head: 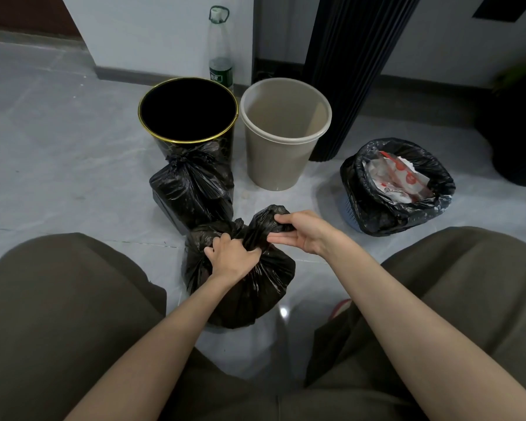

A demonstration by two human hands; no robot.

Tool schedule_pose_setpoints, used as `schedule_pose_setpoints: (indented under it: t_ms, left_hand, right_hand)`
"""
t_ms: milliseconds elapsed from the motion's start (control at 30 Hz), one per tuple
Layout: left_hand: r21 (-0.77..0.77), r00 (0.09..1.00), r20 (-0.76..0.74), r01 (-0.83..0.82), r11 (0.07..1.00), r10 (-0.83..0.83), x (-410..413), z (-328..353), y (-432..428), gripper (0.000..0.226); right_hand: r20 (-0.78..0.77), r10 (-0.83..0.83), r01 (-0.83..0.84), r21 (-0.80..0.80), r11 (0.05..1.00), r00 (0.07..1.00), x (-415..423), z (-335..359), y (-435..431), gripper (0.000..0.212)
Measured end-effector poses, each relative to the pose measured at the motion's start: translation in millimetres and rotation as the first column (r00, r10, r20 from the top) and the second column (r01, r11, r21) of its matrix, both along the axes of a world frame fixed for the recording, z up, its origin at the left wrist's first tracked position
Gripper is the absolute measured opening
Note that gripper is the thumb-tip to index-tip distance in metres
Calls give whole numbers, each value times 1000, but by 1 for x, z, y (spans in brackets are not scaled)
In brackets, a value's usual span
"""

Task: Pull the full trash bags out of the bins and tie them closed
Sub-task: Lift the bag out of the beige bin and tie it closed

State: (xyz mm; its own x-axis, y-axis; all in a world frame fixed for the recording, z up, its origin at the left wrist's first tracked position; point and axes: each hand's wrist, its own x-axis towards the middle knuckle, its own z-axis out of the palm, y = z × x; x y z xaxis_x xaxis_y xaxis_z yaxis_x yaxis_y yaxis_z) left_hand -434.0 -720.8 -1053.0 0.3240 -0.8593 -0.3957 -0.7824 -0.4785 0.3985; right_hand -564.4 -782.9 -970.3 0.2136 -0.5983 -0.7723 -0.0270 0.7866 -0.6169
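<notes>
A full black trash bag (pixel 249 296) stands on the floor between my knees. My left hand (pixel 230 258) grips its gathered neck. My right hand (pixel 304 233) pinches the loose top end of the bag, pulled up and to the right. A second black bag (pixel 192 189), with its top knotted, sits just behind, against a black bin with a gold rim (pixel 187 112) that holds no bag. Beside that bin stands a beige bin (pixel 283 132), also without a bag. To the right, a small blue basket (pixel 351 212) holds an open black bag (pixel 398 208) with white and red wrappers inside.
A clear plastic bottle (pixel 220 47) stands against the wall behind the bins. A dark ribbed column (pixel 346 74) rises right of the beige bin, and a dark pot (pixel 520 132) sits at the far right. Grey tiled floor (pixel 58 147) stretches to the left.
</notes>
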Motion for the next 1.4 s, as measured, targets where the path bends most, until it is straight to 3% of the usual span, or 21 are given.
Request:
schedule_pose_setpoints:
  t_ms: [167, 267, 400, 533, 633, 733, 767, 833, 867, 900, 933, 967, 1033, 1067, 1100, 1167, 1200, 1233, 1267, 1333, 1400]
  left_hand:
    - [-37, 998, -57, -6, 999, 4, 1, 2, 1, 38]
    - [-88, 993, -117, -12, 996, 2, 0, 1, 0, 29]
    - [-88, 974, -223, 16, 996, -35, -3, 2, 2, 28]
    - [-52, 971, -209, 107, 993, -115, -6, 4, 5, 28]
    - [-82, 953, -274, 109, 991, -128, -7, 5, 5, 21]
    - [-98, 956, -239, 153, 983, -173, -8, -1, 6, 24]
    - [-84, 960, -202, 179, 980, -193, -8, -4, 7, 24]
    - [-43, 967, -138, 211, 977, -215, -8, -9, 6, 23]
    - [-27, 968, -119, 217, 976, -219, -7, -11, 4, 24]
    - [-15, 969, -109, 220, 975, -220, -6, -11, 3, 25]
    - [-6, 969, -106, 222, 975, -222, -5, -10, 1, 26]
    - [0, 968, -108, 229, 973, -228, -3, -10, 0, 27]
    - [7, 961, -124, 250, 968, -247, 0, -10, -1, 28]
    - [9, 957, -131, 262, 965, -259, 1, -10, -1, 28]
    - [10, 954, -131, 273, 962, -269, 2, -10, 0, 27]
    - [14, 952, -111, 289, 957, -286, 4, -11, 0, 24]
    - [15, 951, -99, 297, 955, -295, 5, -10, -1, 23]
    - [15, 948, -90, 308, 951, -305, 5, -9, -1, 23]
    - [15, 945, -87, 318, 948, -316, 6, -9, -2, 23]
    - [4, 939, -89, 334, 943, -332, 8, -7, -1, 23]
    - [-9, 933, -86, 351, 936, -350, 7, -4, -1, 24]
  right_hand:
    - [17, -156, 157, -25, 987, 988, -8, 0, -4, 22]
    - [55, -273, 274, -7, 962, 960, -13, 0, -4, 3]
    - [69, -399, 397, 37, 917, 914, -18, -11, -2, 8]
    - [-5, -434, 431, 123, 894, 901, -22, -26, -3, 17]
    - [70, -581, 547, 262, 795, 811, -27, -30, -6, 32]
    - [160, -773, 684, 379, 623, 614, -33, -32, -7, 28]
    - [181, -777, 698, 353, 623, 603, -33, -33, -5, 22]
    - [129, -629, 628, 49, 776, 767, -31, -39, -1, 17]
    - [-11, -452, 440, -216, 872, 892, -31, -41, 2, 24]
    - [-215, -241, 120, -459, 880, 946, -30, -42, 7, 34]
    - [-417, -35, -242, -592, 769, 908, -29, -42, 11, 43]
    - [-597, 140, -553, -594, 585, 790, -27, -43, 14, 53]
    - [-876, 306, -923, -315, 219, 372, -22, -46, 20, 67]
    - [-943, 286, -984, -146, 106, 171, -20, -51, 23, 69]
    - [-967, 250, -998, -26, 60, 41, -20, -56, 26, 65]
    - [-970, 235, -994, 83, 68, -65, -24, -62, 27, 43]
    - [-961, 274, -992, 63, 110, -31, -24, -59, 26, 29]
    - [-929, 361, -981, -9, 193, 79, -24, -53, 23, 19]
    - [-839, 482, -938, -94, 333, 254, -22, -48, 20, 18]
    - [-457, 577, -707, -185, 683, 677, -19, -39, 17, 25]
    - [-32, 392, -393, -44, 919, 920, -21, -39, 15, 23]
